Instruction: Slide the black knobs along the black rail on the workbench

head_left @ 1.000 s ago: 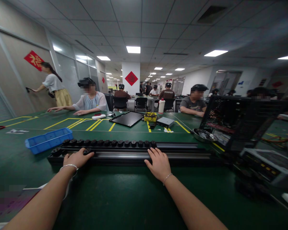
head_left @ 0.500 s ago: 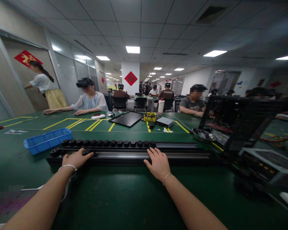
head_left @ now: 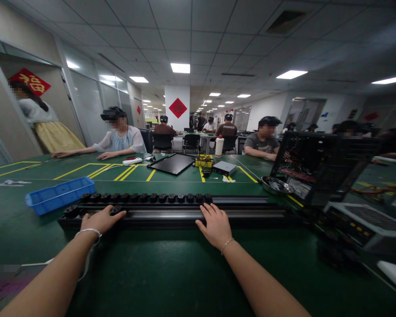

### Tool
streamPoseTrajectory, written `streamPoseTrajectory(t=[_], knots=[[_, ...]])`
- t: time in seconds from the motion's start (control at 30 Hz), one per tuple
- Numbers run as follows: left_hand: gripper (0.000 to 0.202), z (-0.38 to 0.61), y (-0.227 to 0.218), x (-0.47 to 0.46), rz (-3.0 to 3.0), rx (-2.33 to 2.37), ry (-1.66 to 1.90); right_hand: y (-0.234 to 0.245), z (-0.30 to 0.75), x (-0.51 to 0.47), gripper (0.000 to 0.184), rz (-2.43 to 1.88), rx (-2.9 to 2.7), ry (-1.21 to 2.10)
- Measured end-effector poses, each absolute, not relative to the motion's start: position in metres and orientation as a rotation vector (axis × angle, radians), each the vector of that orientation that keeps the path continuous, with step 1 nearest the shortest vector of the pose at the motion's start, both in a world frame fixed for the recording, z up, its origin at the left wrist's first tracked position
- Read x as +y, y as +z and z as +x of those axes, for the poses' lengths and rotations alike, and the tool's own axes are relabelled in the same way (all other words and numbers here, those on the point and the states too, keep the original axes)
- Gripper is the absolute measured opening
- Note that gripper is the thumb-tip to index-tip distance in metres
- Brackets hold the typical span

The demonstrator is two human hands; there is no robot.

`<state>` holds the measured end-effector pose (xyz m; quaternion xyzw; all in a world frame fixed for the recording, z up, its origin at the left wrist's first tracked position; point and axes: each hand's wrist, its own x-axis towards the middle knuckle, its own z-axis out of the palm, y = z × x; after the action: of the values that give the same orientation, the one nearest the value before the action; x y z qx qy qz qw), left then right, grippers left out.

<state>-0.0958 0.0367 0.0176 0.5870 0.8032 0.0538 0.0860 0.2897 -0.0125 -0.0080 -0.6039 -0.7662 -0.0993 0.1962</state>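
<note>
A long black metal rail (head_left: 251, 214) with a row of black knobs (head_left: 152, 198) lies across the green table (head_left: 171, 273) (a blue plastic tray (head_left: 57, 194) just beside its left end); left hand (head_left: 100, 219) and right hand (head_left: 215, 225) rest flat on it, gripping nothing

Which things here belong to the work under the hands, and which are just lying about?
In hand: left hand and right hand, both flat on the long black rail; row of black knobs along it.
Lying about: blue tray, metal bowl, open computer case, black panel, white bottle.
</note>
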Motion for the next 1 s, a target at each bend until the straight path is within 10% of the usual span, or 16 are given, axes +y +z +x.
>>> streamPoseTrajectory(t=[1.0], knots=[[0.085, -0.0957, 0.0176, 0.0370, 1.761, 2.393, 0.157, -0.0110, 0.2907, -0.0113, 0.054, -1.676, -2.138, -0.318]])
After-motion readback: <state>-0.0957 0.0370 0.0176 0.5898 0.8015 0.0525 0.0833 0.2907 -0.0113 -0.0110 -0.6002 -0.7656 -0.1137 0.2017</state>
